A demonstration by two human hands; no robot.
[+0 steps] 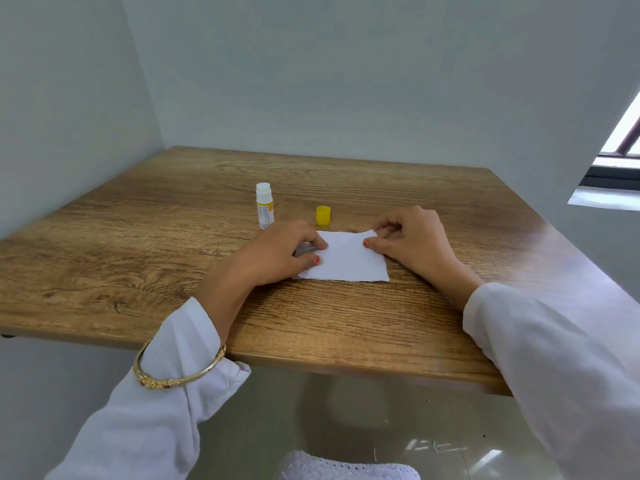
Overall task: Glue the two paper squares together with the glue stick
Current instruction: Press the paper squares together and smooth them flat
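A white paper square lies on the wooden table in front of me, with a second edge just showing beneath its near side. My left hand pinches the paper's left edge between thumb and fingers. My right hand pinches its far right corner, which is lifted slightly. The glue stick stands upright and uncapped just beyond my left hand. Its yellow cap sits on the table between the two hands, beyond the paper.
The table stands in a corner, with walls at the left and back. A window is at the right. The table's front edge runs just under my forearms, with tiled floor below.
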